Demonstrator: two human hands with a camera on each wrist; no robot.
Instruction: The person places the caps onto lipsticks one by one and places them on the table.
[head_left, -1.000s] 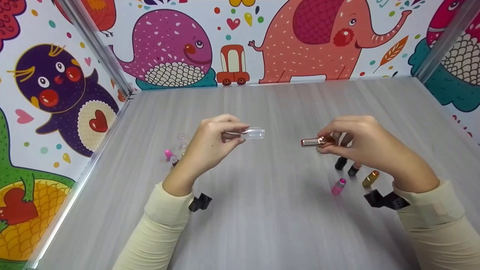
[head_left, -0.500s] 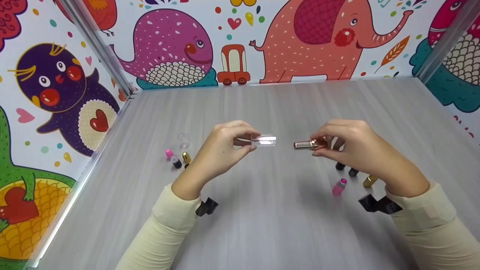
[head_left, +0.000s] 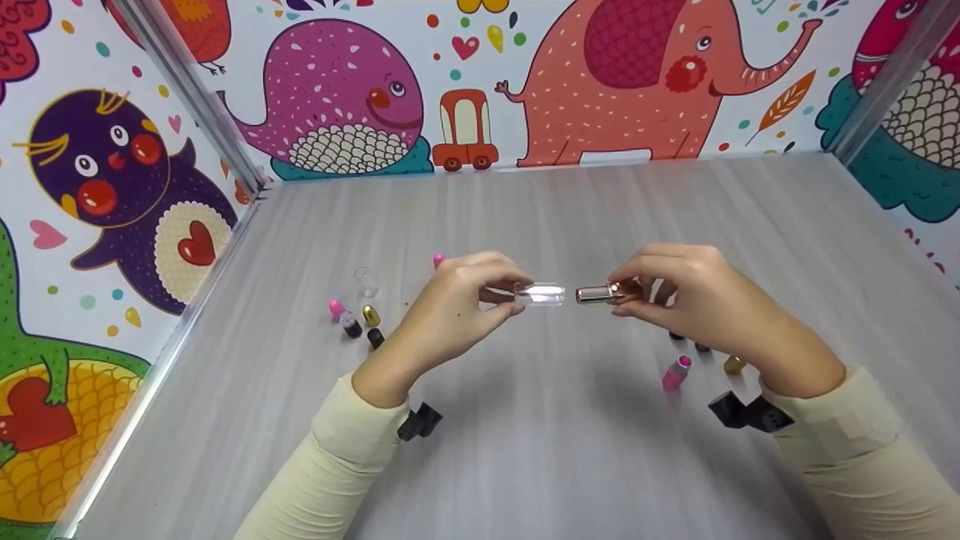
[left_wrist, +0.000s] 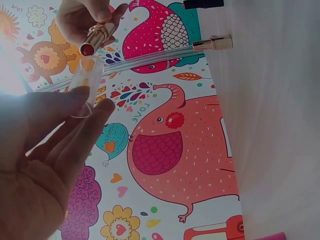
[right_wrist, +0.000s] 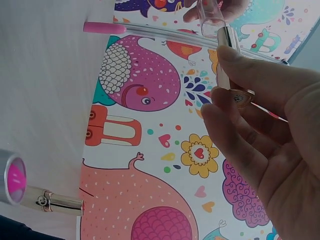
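In the head view my left hand (head_left: 465, 307) pinches a clear cap (head_left: 546, 294) by its left end, between thumb and fingertips. Facing it, my right hand (head_left: 701, 296) holds a gold lipstick (head_left: 594, 295) between thumb and fingers, its reddish tip pointing left. A narrow gap separates cap and lipstick, both held level above the table. The left wrist view shows the lipstick's red end (left_wrist: 88, 49) close to the cap's mouth (left_wrist: 90, 64). From the right wrist, the clear cap (right_wrist: 211, 12) appears just beyond the lipstick tube (right_wrist: 223, 70).
On the left lie a clear cap (head_left: 366, 283), a pink cap (head_left: 336, 308), a gold cap (head_left: 371, 315) and black-based pieces (head_left: 350, 326). A pink lipstick (head_left: 676, 373) and a gold one (head_left: 735, 364) stand at right, near partly hidden black ones. Printed panels (head_left: 480, 75) border the table.
My left hand has moved right and slightly toward me with the clear cap. My right hand has moved left with the lipstick, so the gap between them has narrowed.
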